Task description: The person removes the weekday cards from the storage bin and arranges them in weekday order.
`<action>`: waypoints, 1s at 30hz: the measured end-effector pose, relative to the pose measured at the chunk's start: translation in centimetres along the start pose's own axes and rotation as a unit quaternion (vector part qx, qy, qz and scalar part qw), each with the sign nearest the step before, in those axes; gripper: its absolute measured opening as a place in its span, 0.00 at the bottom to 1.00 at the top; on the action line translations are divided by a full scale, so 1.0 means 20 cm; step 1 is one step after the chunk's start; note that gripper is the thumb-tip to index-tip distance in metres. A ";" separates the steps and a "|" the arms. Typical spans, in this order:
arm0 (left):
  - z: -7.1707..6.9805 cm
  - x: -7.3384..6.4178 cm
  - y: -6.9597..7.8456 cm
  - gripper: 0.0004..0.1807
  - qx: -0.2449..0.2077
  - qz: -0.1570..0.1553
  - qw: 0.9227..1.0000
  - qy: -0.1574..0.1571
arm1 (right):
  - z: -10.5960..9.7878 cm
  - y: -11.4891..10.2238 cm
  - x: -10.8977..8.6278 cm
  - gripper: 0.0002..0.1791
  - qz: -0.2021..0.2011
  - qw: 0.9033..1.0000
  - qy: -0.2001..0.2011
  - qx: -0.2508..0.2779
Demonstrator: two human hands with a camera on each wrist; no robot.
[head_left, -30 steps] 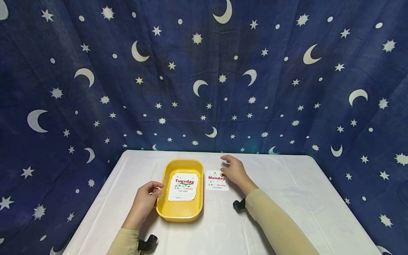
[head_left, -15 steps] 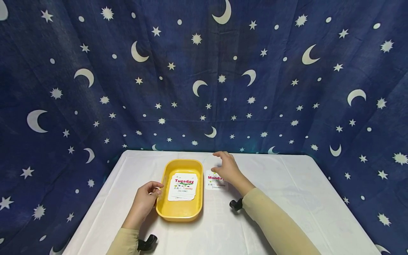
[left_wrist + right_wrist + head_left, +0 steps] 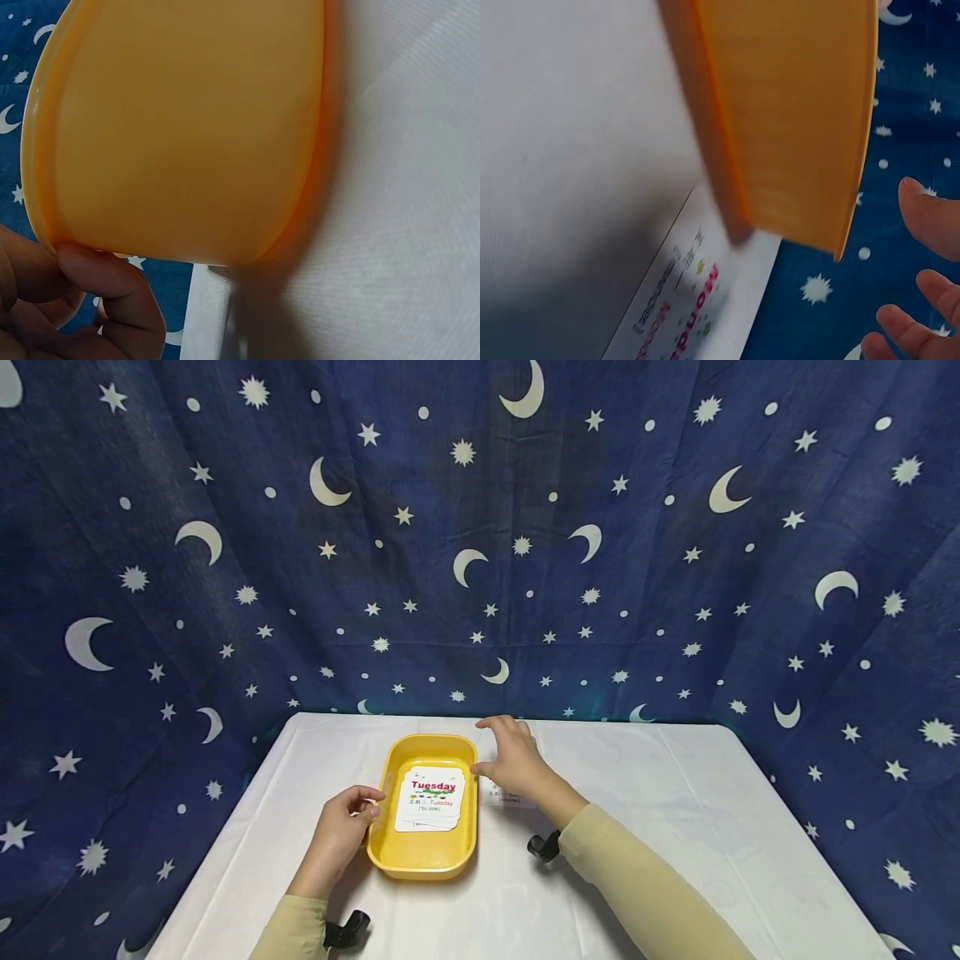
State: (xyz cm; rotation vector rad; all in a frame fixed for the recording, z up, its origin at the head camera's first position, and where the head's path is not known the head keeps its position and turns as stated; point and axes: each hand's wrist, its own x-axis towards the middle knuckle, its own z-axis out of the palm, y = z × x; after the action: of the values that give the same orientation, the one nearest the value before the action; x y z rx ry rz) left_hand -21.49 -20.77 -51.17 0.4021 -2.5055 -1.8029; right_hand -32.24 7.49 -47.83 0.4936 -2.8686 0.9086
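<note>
A yellow plastic tray point(image 3: 422, 870) stands on the table, holding a stack of white cards with a Tuesday card point(image 3: 429, 814) on top. At its left side, my left hand point(image 3: 336, 839) pinches the rim between thumb and fingers; the left wrist view shows the thumb point(image 3: 112, 281) against the tray's outer wall point(image 3: 187, 142). My right hand point(image 3: 517, 764) is held over the Monday card point(image 3: 512, 797), fingers spread beside the tray's right rim. In the right wrist view that hand point(image 3: 930, 277) holds nothing, and the Monday card point(image 3: 697, 300) lies flat, partly shadowed.
A white cloth point(image 3: 675, 827) covers the table. Behind and at both sides hangs a dark blue curtain point(image 3: 420, 577) with moons and stars. A black wrist mount sits under each sleeve, the left mount point(image 3: 348, 931) and the right mount point(image 3: 543, 847).
My right hand has moved left across the Monday card toward the tray's right rim, covering more of the card. The left hand and the tray stay in place.
</note>
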 end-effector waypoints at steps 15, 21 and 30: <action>0.00 0.00 0.01 0.10 0.005 -0.006 1.000 -0.001 | 0.06 -0.15 -0.04 0.45 -0.044 0.998 -0.039 -0.030; -0.01 0.00 0.01 0.10 0.004 -0.005 1.000 -0.003 | 0.10 -0.18 -0.04 0.47 -0.063 0.995 -0.053 -0.053; 0.00 -0.01 0.02 0.10 0.002 -0.006 1.000 -0.003 | 0.16 -0.23 -0.04 0.49 -0.077 0.989 -0.082 -0.097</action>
State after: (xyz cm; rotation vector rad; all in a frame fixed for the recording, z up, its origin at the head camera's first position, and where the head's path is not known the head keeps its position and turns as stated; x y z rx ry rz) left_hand -21.43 -20.69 -50.83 0.4126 -2.5164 -1.8064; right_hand -29.85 2.21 -48.13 0.7888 -2.9705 0.5816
